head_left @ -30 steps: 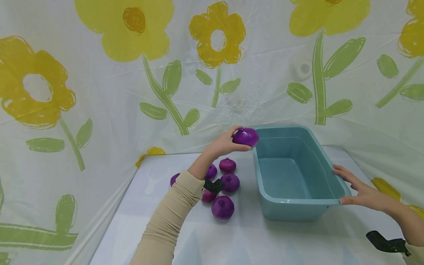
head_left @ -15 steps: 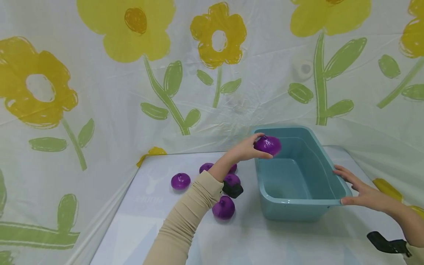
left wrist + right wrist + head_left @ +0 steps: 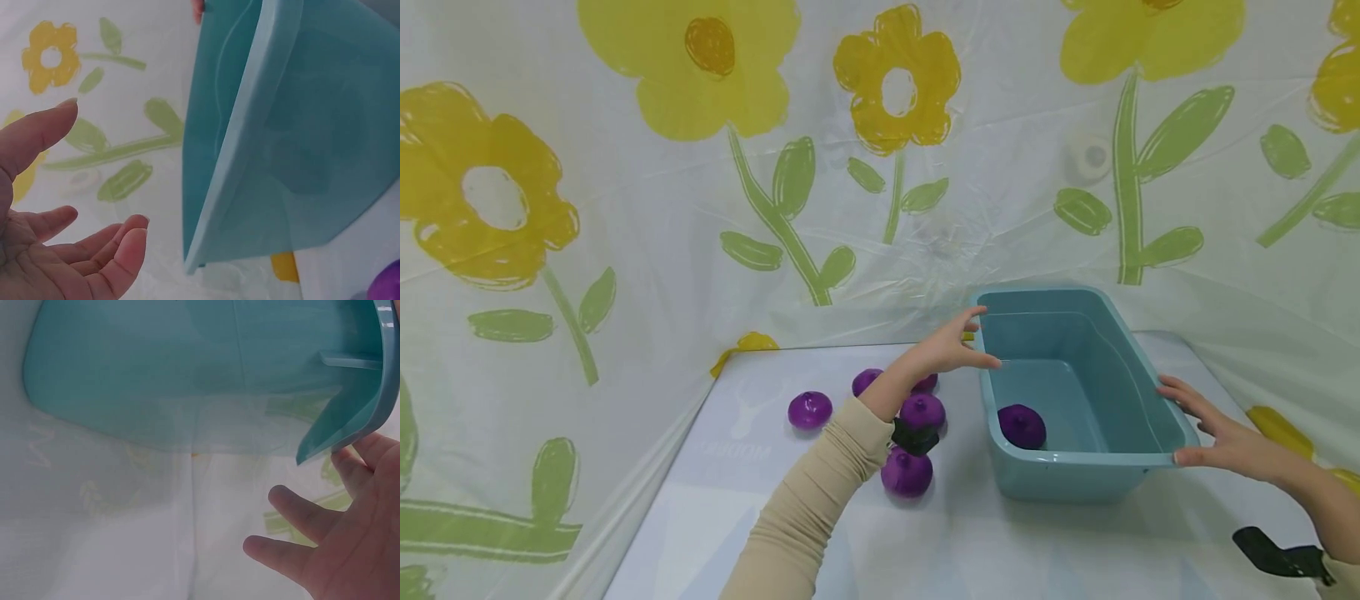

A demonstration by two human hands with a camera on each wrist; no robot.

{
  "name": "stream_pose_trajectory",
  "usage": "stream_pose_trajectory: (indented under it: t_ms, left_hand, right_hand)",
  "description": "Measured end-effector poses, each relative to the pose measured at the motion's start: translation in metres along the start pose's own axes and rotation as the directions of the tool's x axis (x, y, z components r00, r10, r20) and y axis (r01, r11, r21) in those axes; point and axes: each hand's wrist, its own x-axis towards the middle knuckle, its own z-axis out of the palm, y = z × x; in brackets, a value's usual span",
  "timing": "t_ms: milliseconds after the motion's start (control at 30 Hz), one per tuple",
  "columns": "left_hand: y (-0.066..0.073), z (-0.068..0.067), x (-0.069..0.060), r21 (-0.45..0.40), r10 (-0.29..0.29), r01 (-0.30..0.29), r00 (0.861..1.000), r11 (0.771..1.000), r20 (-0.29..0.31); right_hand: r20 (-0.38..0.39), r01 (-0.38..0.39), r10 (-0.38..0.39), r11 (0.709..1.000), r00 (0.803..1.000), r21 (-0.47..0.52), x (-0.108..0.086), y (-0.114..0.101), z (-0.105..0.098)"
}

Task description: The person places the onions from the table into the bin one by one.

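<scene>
In the head view my left hand [image 3: 951, 346] is empty at the left rim of a teal basin [image 3: 1075, 457], thumb and fingers spread apart. The left wrist view also shows that hand [image 3: 59, 256] open beside the basin [image 3: 312, 137]. One purple onion [image 3: 1022, 427] lies inside, at the near left corner. My right hand [image 3: 1232, 437] rests on the basin's right rim near the front corner. Seen from the right wrist, some fingers of this hand [image 3: 350, 544] touch the rim and others stretch out free. Several onions [image 3: 907, 473] sit left of the basin, some partly behind my left forearm.
The white table [image 3: 700, 517] carries the basin and the onions. A lone onion [image 3: 809, 410] sits farthest left. Behind the table hangs a white curtain [image 3: 662, 192] printed with yellow flowers.
My left hand carried an onion rightward over the basin's rim and let go of it; the onion now lies inside. The hand then drew back slightly left. My right hand stayed on the rim.
</scene>
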Motion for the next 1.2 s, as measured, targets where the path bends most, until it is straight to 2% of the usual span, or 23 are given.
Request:
stream_pose_trajectory:
  t_ms: [100, 300, 500, 600, 733, 867, 1000, 1067, 1200]
  left_hand:
    - [-0.009, -0.005, -0.009, -0.006, -0.008, 0.008, 1.000, 1.000, -0.028]
    - [-0.035, -0.008, -0.031, 0.094, -0.001, 0.010, 0.995, 0.996, -0.103]
    - [-0.084, 0.004, -0.048, 0.156, 0.033, -0.007, 0.985, 0.988, -0.168]
    - [-0.109, 0.015, -0.056, 0.158, 0.013, 0.020, 0.978, 0.987, -0.208]
    - [-0.137, 0.033, -0.067, 0.208, -0.022, 0.083, 0.960, 0.975, -0.279]
    - [-0.157, 0.048, -0.073, 0.316, 0.000, 0.120, 0.935, 0.941, -0.355]
    - [-0.168, 0.058, -0.076, 0.391, 0.044, 0.139, 0.904, 0.910, -0.425]
    - [-0.172, 0.060, -0.077, 0.400, 0.052, 0.149, 0.892, 0.904, -0.449]
    - [-0.177, 0.061, -0.082, 0.412, 0.057, 0.154, 0.889, 0.898, -0.455]
  right_hand:
    - [0.004, -0.015, 0.015, 1.000, 1.000, 0.000, 0.000, 0.000, 0.000]
    - [-0.001, -0.015, 0.015, 1.000, 1.000, -0.013, 0.000, 0.001, 0.000]
    - [-0.001, 0.004, -0.004, 1.000, 1.000, -0.008, 0.000, 0.001, 0.000]
    - [0.002, 0.001, -0.001, 1.000, 1.000, 0.001, 0.000, 0.001, 0.001]
    - [-0.004, 0.009, -0.009, 1.000, 1.000, -0.007, 0.000, 0.000, 0.001]
    - [-0.008, 0.015, -0.015, 1.000, 1.000, -0.004, 0.000, 0.000, 0.002]
    - [-0.009, -0.003, 0.003, 1.000, 1.000, 0.003, 0.000, 0.001, 0.002]
    - [-0.008, -0.008, 0.008, 1.000, 1.000, 0.003, 0.000, 0.001, 0.002]
    - [-0.006, -0.010, 0.010, 1.000, 1.000, 0.005, 0.000, 0.001, 0.002]
